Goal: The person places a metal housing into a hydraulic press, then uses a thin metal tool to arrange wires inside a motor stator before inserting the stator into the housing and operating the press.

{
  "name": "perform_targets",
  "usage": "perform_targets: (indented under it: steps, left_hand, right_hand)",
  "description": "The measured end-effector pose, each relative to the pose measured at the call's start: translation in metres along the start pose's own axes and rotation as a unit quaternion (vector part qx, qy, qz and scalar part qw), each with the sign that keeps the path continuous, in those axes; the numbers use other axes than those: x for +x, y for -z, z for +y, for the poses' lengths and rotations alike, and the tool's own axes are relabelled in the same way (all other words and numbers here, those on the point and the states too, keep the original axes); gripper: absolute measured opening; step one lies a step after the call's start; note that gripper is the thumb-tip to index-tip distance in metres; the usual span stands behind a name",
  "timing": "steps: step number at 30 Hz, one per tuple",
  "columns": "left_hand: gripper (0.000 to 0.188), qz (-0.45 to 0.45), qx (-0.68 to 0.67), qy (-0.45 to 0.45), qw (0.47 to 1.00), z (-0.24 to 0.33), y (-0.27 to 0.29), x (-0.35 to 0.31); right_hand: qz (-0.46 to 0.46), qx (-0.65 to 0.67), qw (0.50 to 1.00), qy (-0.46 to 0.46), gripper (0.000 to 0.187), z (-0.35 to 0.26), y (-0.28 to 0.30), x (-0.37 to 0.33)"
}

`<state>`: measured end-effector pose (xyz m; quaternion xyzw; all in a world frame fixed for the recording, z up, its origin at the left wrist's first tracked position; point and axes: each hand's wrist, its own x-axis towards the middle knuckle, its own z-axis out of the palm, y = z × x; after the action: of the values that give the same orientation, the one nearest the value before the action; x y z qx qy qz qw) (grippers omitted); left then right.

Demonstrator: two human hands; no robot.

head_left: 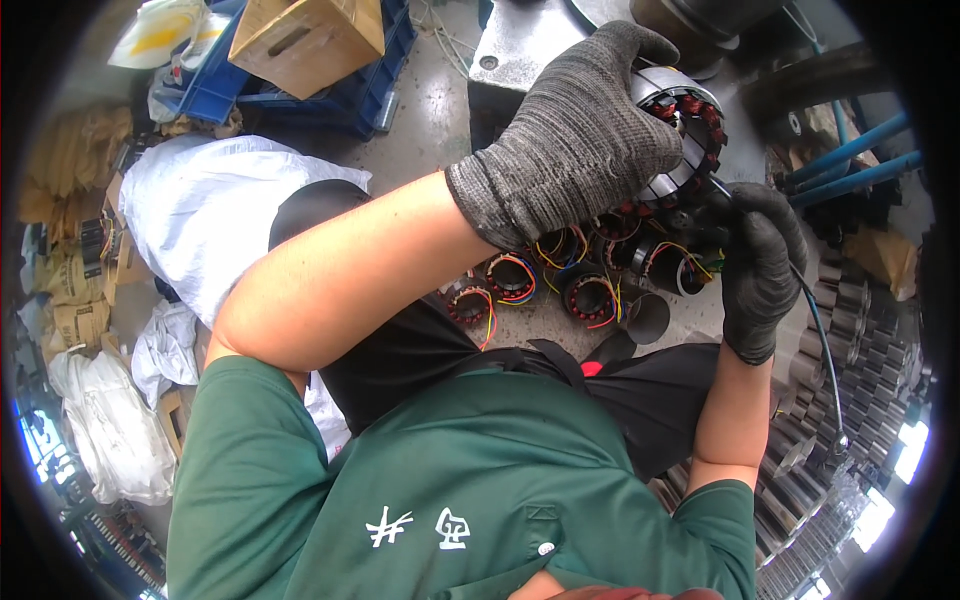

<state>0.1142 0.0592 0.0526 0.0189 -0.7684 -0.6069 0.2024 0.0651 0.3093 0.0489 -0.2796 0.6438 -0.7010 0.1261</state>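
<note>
My left hand (590,125), in a grey knitted glove, is closed round the side of a motor stator (715,135). This is a shiny metal ring lined with dark red-copper windings, held up in front of me at the upper right. My right hand (762,265), in a darker glove, is just below and to the right of it. Its fingers are curled round a thin dark rod-like tool (822,335). One end points up at the stator's lower rim; the other trails down to a small metal tip. Whether the tool touches the windings is unclear.
Below the hands, several stators (590,298) with coloured wires stand on the floor. Metal cylinders (800,420) are stacked at right, near blue bars (860,165). A metal plate (525,40), a cardboard box (300,45) in a blue crate (375,100) and a white sack (200,210) lie beyond.
</note>
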Motion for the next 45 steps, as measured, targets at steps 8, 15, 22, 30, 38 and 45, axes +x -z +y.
perform_targets:
  steps: [8, 15, 22, 30, 38, 45]
  left_hand:
    - [0.059, -0.05, -0.033, 0.122, 0.991, 0.019, 0.014, -0.002]
    - [0.061, -0.051, 0.018, 0.119, 0.991, 0.003, 0.006, -0.004]
    - [0.057, -0.038, 0.018, 0.086, 0.995, 0.005, 0.004, 0.0]
    - [0.077, 0.058, -0.145, 0.208, 0.966, -0.018, 0.027, 0.029]
    - [0.09, -0.002, -0.163, 0.175, 0.971, -0.015, 0.016, 0.018]
    - [0.058, -0.039, -0.225, 0.21, 0.951, 0.0, 0.014, 0.004]
  right_hand:
    - [0.013, -0.027, 0.999, 0.013, 0.022, 0.024, -0.012, -0.002]
    - [-0.029, -0.207, 0.976, 0.065, 0.013, 0.032, -0.026, 0.005]
    - [-0.039, -0.158, 0.985, 0.054, 0.012, 0.012, -0.009, 0.003]
    - [0.198, -0.207, 0.957, 0.054, 0.017, 0.051, 0.101, 0.047]
    - [0.201, -0.525, 0.823, 0.088, 0.027, 0.116, 0.148, 0.076]
    - [0.132, -0.672, 0.725, 0.071, 0.04, 0.124, 0.139, 0.072]
